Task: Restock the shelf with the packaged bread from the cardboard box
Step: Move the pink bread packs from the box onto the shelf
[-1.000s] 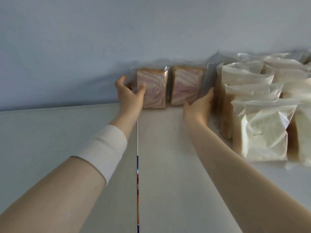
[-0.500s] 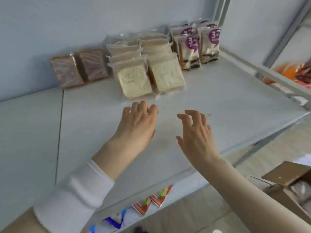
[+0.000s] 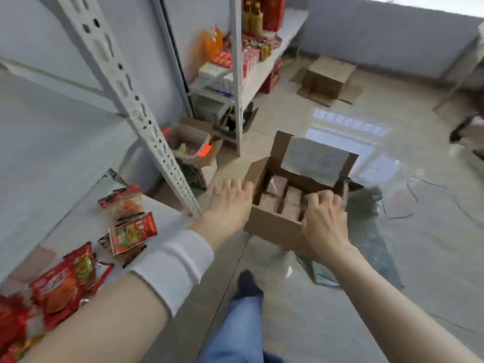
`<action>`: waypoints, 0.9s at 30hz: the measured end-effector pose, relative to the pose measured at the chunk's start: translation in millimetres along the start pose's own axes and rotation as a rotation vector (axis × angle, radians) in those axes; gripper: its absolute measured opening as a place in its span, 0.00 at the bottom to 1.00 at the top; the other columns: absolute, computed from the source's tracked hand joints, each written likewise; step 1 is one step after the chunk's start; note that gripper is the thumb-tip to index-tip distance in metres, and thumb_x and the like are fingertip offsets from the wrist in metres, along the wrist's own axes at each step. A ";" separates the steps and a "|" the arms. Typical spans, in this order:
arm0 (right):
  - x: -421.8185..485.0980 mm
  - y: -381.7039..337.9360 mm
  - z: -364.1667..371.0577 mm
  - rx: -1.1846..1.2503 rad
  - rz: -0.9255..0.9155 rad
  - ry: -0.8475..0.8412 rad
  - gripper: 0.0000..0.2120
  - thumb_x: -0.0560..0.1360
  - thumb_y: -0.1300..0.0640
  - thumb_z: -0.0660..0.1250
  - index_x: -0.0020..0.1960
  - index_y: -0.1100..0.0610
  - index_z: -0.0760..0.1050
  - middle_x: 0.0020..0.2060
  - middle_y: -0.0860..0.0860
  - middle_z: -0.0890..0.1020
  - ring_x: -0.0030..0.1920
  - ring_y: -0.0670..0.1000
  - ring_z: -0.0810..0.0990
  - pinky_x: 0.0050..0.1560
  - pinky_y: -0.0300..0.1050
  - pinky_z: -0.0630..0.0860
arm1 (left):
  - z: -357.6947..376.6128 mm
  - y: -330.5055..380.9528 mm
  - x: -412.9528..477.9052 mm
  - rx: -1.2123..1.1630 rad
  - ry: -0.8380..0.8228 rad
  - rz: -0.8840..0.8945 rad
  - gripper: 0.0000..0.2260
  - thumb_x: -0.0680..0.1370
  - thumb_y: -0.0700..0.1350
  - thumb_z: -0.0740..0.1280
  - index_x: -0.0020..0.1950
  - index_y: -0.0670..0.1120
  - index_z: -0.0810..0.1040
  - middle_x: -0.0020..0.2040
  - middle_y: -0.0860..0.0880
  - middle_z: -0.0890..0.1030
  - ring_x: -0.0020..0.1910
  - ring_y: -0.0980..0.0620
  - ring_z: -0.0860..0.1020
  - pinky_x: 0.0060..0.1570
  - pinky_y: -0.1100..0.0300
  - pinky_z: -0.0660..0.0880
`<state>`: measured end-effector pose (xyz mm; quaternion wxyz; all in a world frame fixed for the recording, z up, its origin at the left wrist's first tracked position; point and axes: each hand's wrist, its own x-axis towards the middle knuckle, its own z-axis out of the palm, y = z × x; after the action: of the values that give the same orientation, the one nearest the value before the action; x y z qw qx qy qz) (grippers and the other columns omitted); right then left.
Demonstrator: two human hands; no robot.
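An open cardboard box (image 3: 272, 227) stands on the floor, its flap with a white label raised at the back. Inside lie several packs of brownish sliced bread (image 3: 292, 203). My left hand (image 3: 229, 203) hovers at the box's left edge, fingers straight and holding nothing. My right hand (image 3: 324, 218) is over the box's near right corner with its fingers curled down onto the packs. The fingertips are hidden, so a grip is not clear. The shelf board (image 3: 52, 153) fills the left edge.
A perforated white shelf upright (image 3: 146, 127) slants down just left of my left hand. Red snack packets (image 3: 131, 229) lie on the lower shelf. Another open box (image 3: 191, 145) sits behind the upright, a further carton (image 3: 327, 77) at the far wall. My leg (image 3: 235, 323) is below.
My hands left the bread on the upper shelf, drew back empty, and now reach down to the box on the floor. The view swung from the shelf to the floor.
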<state>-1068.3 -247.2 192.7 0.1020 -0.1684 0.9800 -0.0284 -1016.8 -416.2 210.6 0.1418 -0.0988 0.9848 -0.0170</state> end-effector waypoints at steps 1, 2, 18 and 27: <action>14.5 18.2 7.9 -0.003 0.039 -0.029 0.18 0.75 0.61 0.62 0.63 0.58 0.65 0.63 0.59 0.67 0.62 0.60 0.66 0.55 0.54 0.73 | 5.6 16.3 22.1 -0.016 -0.026 0.022 0.18 0.76 0.44 0.64 0.63 0.44 0.63 0.62 0.41 0.69 0.61 0.41 0.69 0.57 0.49 0.68; 30.3 35.0 15.9 -0.005 0.073 -0.054 0.18 0.74 0.62 0.63 0.63 0.58 0.65 0.62 0.59 0.67 0.61 0.60 0.66 0.55 0.54 0.73 | 12.0 31.3 44.9 -0.024 -0.050 0.043 0.17 0.76 0.43 0.64 0.63 0.45 0.64 0.61 0.41 0.70 0.60 0.42 0.69 0.56 0.50 0.68; 255.3 173.6 315.3 0.417 0.644 -0.723 0.27 0.75 0.52 0.66 0.66 0.65 0.61 0.63 0.60 0.67 0.64 0.59 0.69 0.63 0.49 0.68 | 292.5 160.8 359.8 -0.123 -0.513 0.122 0.22 0.77 0.41 0.61 0.70 0.42 0.59 0.67 0.39 0.66 0.66 0.40 0.66 0.65 0.50 0.65; 299.5 172.8 426.8 0.487 1.016 -0.725 0.30 0.74 0.56 0.67 0.67 0.68 0.57 0.67 0.65 0.64 0.67 0.63 0.65 0.65 0.52 0.65 | 390.7 162.3 449.4 0.143 -0.541 0.343 0.31 0.75 0.50 0.65 0.73 0.40 0.56 0.71 0.40 0.62 0.69 0.42 0.61 0.67 0.52 0.59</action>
<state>-1311.2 -194.2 -297.0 0.4606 0.3431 0.8068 -0.1388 -1359.7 -348.9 -298.1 0.4057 0.0777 0.9100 -0.0353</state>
